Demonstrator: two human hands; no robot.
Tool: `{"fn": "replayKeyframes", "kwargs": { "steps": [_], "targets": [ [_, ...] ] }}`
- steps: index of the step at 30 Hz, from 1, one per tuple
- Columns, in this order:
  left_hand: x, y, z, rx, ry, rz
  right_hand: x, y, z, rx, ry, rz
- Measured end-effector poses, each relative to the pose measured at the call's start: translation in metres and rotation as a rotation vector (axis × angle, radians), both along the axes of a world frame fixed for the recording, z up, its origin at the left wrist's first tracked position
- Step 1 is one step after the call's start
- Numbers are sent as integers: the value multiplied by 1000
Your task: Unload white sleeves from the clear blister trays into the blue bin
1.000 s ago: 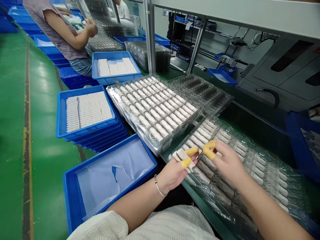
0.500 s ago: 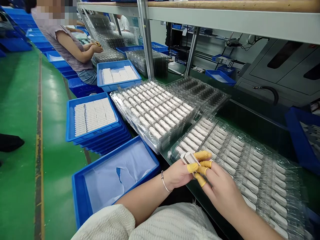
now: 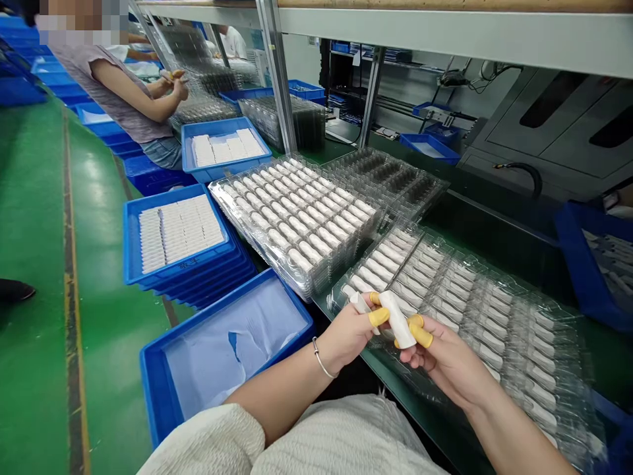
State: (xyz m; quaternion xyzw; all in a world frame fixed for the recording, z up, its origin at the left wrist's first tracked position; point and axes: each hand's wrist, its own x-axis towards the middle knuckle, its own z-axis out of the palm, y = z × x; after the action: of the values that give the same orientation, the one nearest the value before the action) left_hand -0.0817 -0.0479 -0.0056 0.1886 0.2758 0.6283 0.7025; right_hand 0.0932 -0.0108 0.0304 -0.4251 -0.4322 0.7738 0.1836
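Observation:
Yellow finger cots cover fingertips on both my hands. My left hand (image 3: 350,331) is closed, with a white piece (image 3: 362,305) between thumb and fingers. A white oblong plastic piece (image 3: 397,321) slants between the hands, its lower end pinched by my right hand (image 3: 440,349); its upper end is by my left fingertips. Its exact kind does not show. Under and beyond the hands lies a clear plastic blister tray (image 3: 459,310) holding rows of similar white pieces. A stack of clear trays (image 3: 297,224), its top one filled with white pieces, stands farther left.
An open blue bin (image 3: 163,389) lined with a pale sheet is at my left, beside stacked blue bins (image 3: 185,254) holding white pieces. Empty-looking clear trays (image 3: 390,181) lie behind. A metal post (image 3: 277,76) supports the shelf overhead. A co-worker (image 3: 123,92) sits far left.
My right hand has turned over, its fingers now around the lower end of a white piece that shows plainly. My left hand still holds its piece. The view has shifted slightly.

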Motion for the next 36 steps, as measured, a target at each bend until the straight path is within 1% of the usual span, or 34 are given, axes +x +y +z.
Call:
{"fn": "replayKeyframes", "kwargs": {
  "steps": [3,5,7,11,12,14,16,19,20,21,22,25,27,28,29,32,34,36],
  "targets": [
    [0,1,-3,-4,15,13,2,3,-3,99,-51,-6],
    [0,3,-7,-19,43,23,2,6,-4,216,-116,-2],
    [0,4,-11,-24,89,50,1,8,-3,364,-221,14],
    [-2,4,-14,22,220,99,-8,10,0,640,-483,103],
    [-2,3,-14,19,248,121,-11,12,1,686,-533,132],
    [-5,4,-13,-9,279,176,-17,16,4,731,-588,192],
    [-8,6,-12,-34,275,213,-20,23,8,707,-576,288],
    [-16,10,-11,-59,240,219,-18,31,11,579,-543,477],
    [-18,11,-11,-65,233,219,-17,33,12,537,-542,509],
    [-19,12,-11,-69,230,218,-17,35,11,509,-545,509],
    [-20,13,-11,-71,229,213,-18,35,10,503,-552,477],
    [-20,14,-12,-80,228,203,-28,36,7,597,-577,348],
    [-20,14,-13,-88,223,206,-38,38,5,654,-575,317],
    [-21,15,-13,-88,215,206,-43,39,5,648,-554,310],
    [-21,15,-13,-85,203,204,-47,41,5,614,-522,309],
    [-25,18,-11,-80,149,195,-51,48,8,441,-402,317],
    [-28,19,-9,-96,113,192,-48,51,10,336,-346,368],
    [-31,21,-7,-121,87,194,-43,53,12,278,-325,434]
  ]
}}
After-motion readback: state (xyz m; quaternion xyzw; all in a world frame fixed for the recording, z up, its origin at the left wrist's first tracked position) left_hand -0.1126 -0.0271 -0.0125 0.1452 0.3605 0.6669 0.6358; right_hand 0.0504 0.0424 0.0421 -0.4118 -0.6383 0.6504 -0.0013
